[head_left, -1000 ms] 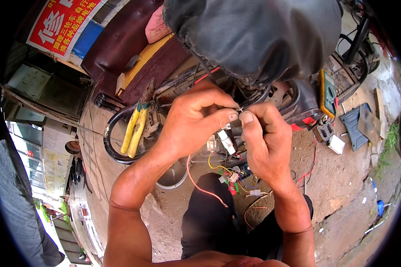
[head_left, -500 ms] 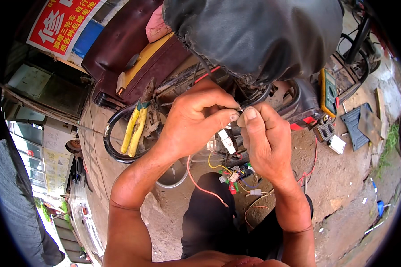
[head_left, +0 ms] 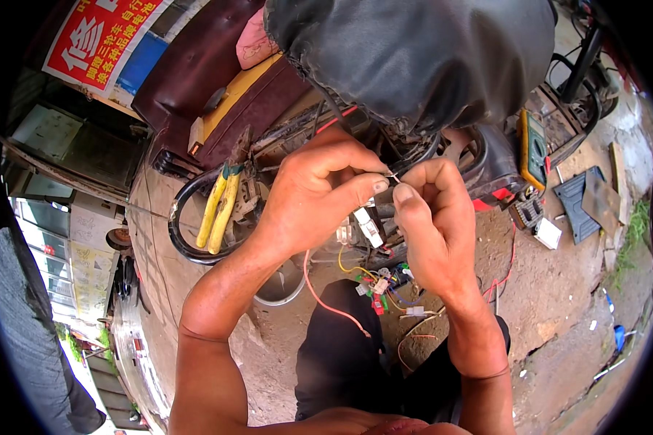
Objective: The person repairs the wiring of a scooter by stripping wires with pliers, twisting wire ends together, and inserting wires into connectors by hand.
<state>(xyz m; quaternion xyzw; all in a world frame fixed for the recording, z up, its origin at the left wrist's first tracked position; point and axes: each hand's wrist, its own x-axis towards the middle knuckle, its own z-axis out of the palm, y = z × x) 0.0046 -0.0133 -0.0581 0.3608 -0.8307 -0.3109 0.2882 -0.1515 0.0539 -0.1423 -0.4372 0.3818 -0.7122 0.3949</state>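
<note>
My left hand point(head_left: 325, 183) is closed, thumb and forefinger pinching a thin wire point(head_left: 392, 176) whose bare, light-coloured end pokes out past the fingertips. Against that bare end is my right hand point(head_left: 437, 217), its fingers curled and thumb and forefinger close together at the tip. The wire's other end is hidden behind my left hand. Just below the fingertips hangs a white plug connector point(head_left: 368, 228). Lower down dangle a loose pink wire point(head_left: 330, 304) and a bundle of coloured wires with small connectors point(head_left: 381, 286).
Yellow-handled cutters point(head_left: 220, 210) rest at the left by a black curved bar. A black padded seat point(head_left: 421, 58) overhangs the work. To the right are a yellow-edged multimeter point(head_left: 535, 151) and a dark plastic tray point(head_left: 579, 206). A metal bowl point(head_left: 283, 283) sits below my left forearm.
My right thumb and forefinger have shifted slightly right and parted a little, baring more of the wire's end. My left hand keeps its pinch, nearly still.
</note>
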